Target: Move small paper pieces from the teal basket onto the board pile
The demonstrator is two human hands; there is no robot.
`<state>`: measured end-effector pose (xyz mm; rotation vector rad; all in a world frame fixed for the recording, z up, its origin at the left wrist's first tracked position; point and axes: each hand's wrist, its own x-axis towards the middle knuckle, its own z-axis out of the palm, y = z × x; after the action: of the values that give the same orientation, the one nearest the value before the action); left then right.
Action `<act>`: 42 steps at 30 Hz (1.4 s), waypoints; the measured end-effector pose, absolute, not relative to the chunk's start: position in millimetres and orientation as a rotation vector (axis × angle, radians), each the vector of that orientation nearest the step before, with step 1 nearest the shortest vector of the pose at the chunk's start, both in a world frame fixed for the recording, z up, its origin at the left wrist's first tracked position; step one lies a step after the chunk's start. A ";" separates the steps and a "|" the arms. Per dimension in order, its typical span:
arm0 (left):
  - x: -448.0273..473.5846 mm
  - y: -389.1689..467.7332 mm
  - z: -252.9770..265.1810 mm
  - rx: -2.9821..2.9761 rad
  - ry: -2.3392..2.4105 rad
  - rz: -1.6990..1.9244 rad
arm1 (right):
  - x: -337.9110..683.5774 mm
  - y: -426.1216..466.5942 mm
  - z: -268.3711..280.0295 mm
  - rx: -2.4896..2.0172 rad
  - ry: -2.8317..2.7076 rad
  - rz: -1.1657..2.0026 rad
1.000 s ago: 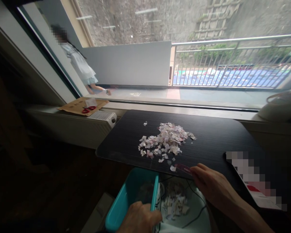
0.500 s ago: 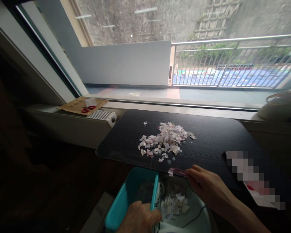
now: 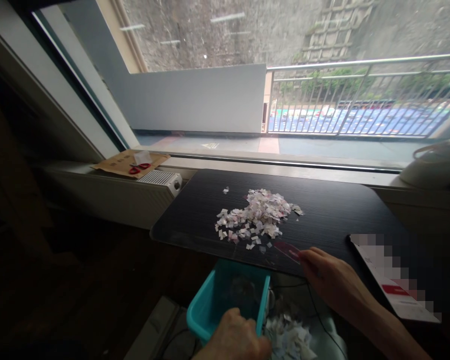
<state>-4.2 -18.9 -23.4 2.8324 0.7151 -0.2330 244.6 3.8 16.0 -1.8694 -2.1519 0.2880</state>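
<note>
My right hand (image 3: 332, 275) pinches one end of a thin, see-through pinkish-purple strip (image 3: 286, 250), perhaps a ruler. Its free end lies over the table's near edge, just short of a pile of small white and pinkish paper scraps (image 3: 266, 210). Below that edge, my left hand (image 3: 234, 336) is closed on the near rim of a teal plastic bin (image 3: 202, 310); its fingertips are partly hidden. Something pale and hard to make out lies in the bin's shadowed bottom. The scraps rest on a black tabletop (image 3: 330, 210).
Larger paper pieces (image 3: 290, 335) lie in a pale container right of the bin, near a dark cable. A phone-like object (image 3: 390, 285), partly pixelated, rests on the table's right side. Red-handled scissors (image 3: 139, 168) lie on a brown envelope (image 3: 116, 164) above the radiator (image 3: 161, 181).
The teal bin and my left hand have shifted right. My right hand has raised the strip onto the table edge, and the white scrap at its tip is gone from there.
</note>
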 end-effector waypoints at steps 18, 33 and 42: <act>34.1 -27.2 -38.3 2.707 0.770 -0.154 | 224.9 9.6 8.8 -1.749 -2.198 0.455; 40.1 -22.9 -20.7 2.784 0.729 -0.357 | 226.1 13.1 15.4 -1.772 -2.186 0.414; 43.5 -18.9 -3.1 2.789 0.687 -0.581 | 228.6 14.0 11.0 -1.767 -2.203 0.466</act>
<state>43.5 -18.9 -3.1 2.7890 0.6866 -0.5811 228.6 14.0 11.0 -1.7673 -2.2030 0.4662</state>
